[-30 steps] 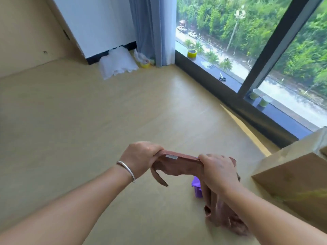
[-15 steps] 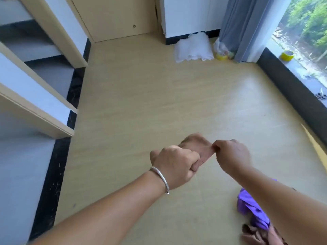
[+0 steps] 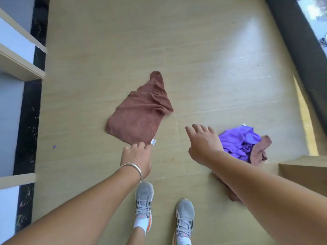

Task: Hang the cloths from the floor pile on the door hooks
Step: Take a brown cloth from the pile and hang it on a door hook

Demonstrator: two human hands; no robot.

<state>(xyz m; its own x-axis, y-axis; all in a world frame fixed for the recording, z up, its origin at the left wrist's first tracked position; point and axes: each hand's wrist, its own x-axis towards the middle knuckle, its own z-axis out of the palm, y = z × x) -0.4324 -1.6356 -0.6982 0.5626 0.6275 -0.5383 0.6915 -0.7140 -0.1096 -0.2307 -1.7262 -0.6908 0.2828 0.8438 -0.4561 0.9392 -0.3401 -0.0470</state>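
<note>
A brown cloth lies spread on the wooden floor ahead of me, its white label at the near corner. My left hand, with a silver bracelet on the wrist, hovers just behind that corner with fingers extended, holding nothing. My right hand is open with spread fingers, to the right of the cloth and apart from it. A floor pile to the right holds a purple cloth and another brown cloth; my right forearm hides part of the pile. No door hooks are in view.
My two grey shoes stand on the floor below my hands. A cardboard box sits at the right edge. Pale shelf edges with a black strip run along the left. A dark window sill crosses the upper right.
The brown cloth that both hands gripped has been let go and now lies on the floor. The view has tipped down toward my feet. Both hands are open.
</note>
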